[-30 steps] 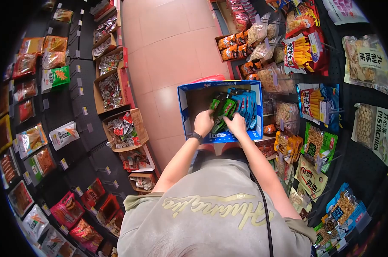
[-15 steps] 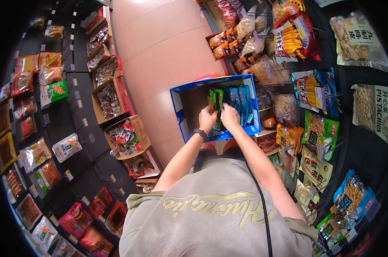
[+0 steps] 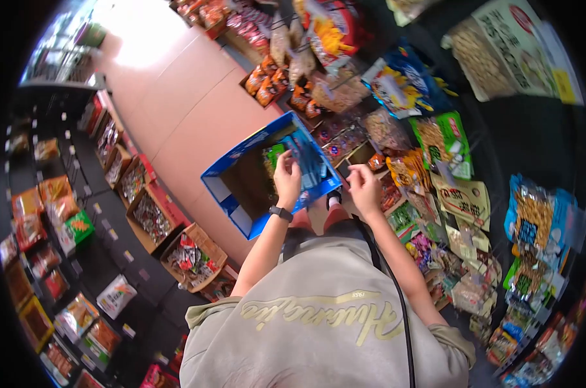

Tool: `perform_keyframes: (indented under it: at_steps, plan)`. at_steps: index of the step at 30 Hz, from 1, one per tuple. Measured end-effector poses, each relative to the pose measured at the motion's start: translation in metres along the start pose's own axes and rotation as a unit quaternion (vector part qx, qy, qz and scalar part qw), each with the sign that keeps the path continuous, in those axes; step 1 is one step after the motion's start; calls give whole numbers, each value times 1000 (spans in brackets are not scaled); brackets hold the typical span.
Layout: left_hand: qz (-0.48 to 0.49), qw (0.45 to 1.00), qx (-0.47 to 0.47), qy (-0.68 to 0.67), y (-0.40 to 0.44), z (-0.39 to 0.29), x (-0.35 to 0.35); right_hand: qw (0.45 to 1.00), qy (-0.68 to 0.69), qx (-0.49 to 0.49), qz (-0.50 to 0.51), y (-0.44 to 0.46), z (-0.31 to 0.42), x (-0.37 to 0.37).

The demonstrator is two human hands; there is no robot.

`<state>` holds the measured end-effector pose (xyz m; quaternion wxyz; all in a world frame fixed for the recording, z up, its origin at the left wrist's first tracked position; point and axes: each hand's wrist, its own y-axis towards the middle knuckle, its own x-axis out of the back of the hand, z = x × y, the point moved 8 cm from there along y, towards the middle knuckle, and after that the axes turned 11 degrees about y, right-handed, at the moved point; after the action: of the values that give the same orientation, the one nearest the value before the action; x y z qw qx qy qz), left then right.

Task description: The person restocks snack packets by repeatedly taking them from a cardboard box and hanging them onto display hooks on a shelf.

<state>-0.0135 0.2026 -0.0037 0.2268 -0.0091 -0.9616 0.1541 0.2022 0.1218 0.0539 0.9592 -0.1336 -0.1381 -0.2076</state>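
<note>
A blue cardboard box (image 3: 231,216) stands tilted in the middle of the view, with green packets (image 3: 271,161) and blue packets (image 3: 309,158) in its right part. My left hand (image 3: 287,178), a dark watch on its wrist, is over the box beside the green packets. Its fingers are curled, and whether they grip anything is hidden. To the right of the box, my right hand (image 3: 364,187) is raised near the low shelf boxes. Its thumb and fingers are bent together, and anything between them is too small to make out.
Hanging snack bags (image 3: 445,145) crowd the rack on the right. Along the left shelf runs a row of open cartons (image 3: 196,258) with small packets. The pink tiled floor (image 3: 183,110) lies between the racks. A black cable (image 3: 406,317) runs down the shirt.
The view has turned toward the right rack. My right hand has left the packets and moved out to the right of the box. My left hand remains over the box.
</note>
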Motion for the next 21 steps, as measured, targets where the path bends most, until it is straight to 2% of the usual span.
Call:
perform_keyframes:
  at_steps: [1, 2, 4, 6, 7, 8, 10, 11, 13, 15, 16, 17, 18, 20, 21]
  plan:
    - [10, 999, -31, -24, 0, -16, -10, 996, -49, -12, -77, -3, -3, 30]
    - [18, 997, -63, -50, 2, -33, -21, 988, -59, 15, -140, -7, 2, 59]
    - [95, 987, -97, -82, 3, -67, -51, 971, -18, -28, -238, -16, -41, 113]
    - [172, 969, -135, -115, 0, -105, -84, 939, 43, -16, -340, -28, -82, 164]
    - [217, 956, -145, -133, -3, -120, -104, 920, 150, -102, -347, -35, -63, 176]
    - [246, 947, -166, -122, -6, -131, -121, 912, 176, -108, -355, -36, -64, 190]
    - [291, 930, -184, -126, -19, -171, -149, 887, 225, -69, -397, -35, -71, 216]
    - [310, 917, -235, -87, -19, -178, -168, 885, 218, -49, -409, -33, -69, 226]
    - [322, 906, -258, -96, -21, -198, -198, 879, 203, -8, -432, -27, -51, 239]
    - [331, 895, -283, -99, -15, -206, -235, 879, 220, 12, -422, -18, -55, 247]
    - [333, 882, -300, -147, -10, -225, -255, 878, 227, 25, -420, -14, -52, 257]
    - [339, 878, -310, -135, -8, -228, -266, 858, 292, -2, -422, -13, -57, 256]
    - [344, 874, -321, -124, -10, -238, -271, 861, 292, -24, -416, -11, -51, 257]
    - [385, 870, -289, -107, -13, -246, -282, 883, 263, -1, -388, -6, -48, 260]
    - [379, 863, -307, -131, -13, -253, -287, 896, 246, -12, -370, -3, -44, 261]
